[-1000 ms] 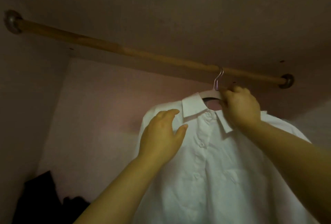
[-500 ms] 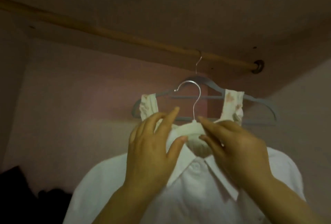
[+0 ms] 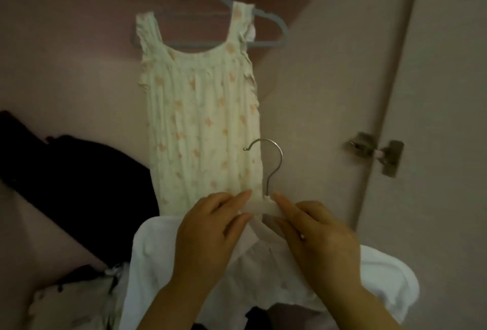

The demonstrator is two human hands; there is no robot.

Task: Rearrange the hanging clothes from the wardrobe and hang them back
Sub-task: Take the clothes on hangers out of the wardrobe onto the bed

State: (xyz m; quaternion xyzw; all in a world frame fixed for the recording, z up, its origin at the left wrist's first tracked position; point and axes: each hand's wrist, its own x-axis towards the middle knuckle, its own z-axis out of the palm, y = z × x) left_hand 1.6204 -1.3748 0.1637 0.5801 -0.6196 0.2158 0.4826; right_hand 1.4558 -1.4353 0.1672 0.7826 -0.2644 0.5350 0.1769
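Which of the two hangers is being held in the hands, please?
The white hanger with the silver hook, pinched by the left hand and right hand; the grey hanger carrying the floral dress hangs untouched behind.

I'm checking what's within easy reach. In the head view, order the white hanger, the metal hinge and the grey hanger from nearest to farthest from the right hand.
1. white hanger: held by the right hand, centre.
2. metal hinge: up and to the right, at the door edge.
3. grey hanger: top of view, carrying the floral dress.
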